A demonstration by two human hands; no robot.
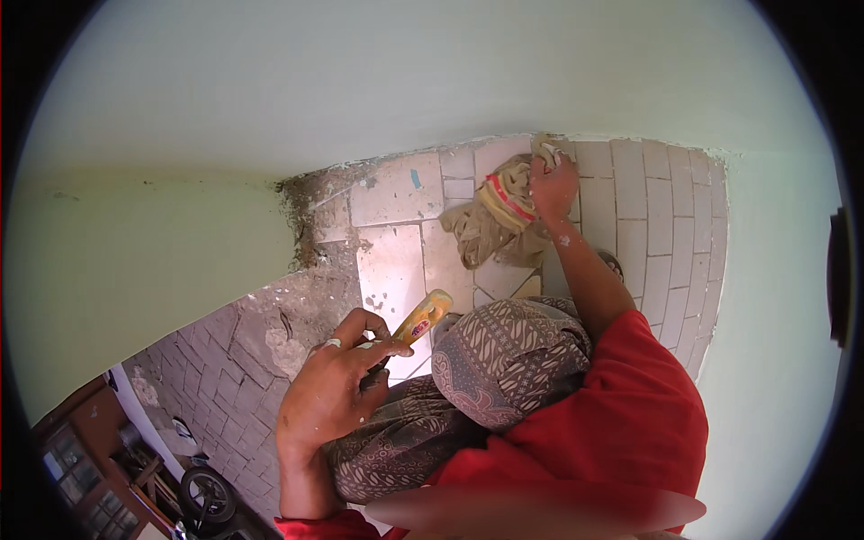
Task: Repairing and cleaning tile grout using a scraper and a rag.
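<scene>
My left hand is closed on a tool with a flat yellow handle, held above the floor in front of my left knee. A hole shows near the handle's rounded end. The working end is hidden by my fingers, so its kind is unclear. My right arm stretches far ahead, and my right hand grips the bunched upper end of a khaki cloth with a red and yellow band. The gripped part lies where the pale green wall meets the floor; the remainder spreads crumpled over the tiles. White paint-like spots mark both hands.
Pale floor tiles have specks and a blue-green patch. Dirt gathers by the left wall's end. More wall rises on the right. My patterned garment covers my bent knees. A wheel stands at lower left, beyond grey paving.
</scene>
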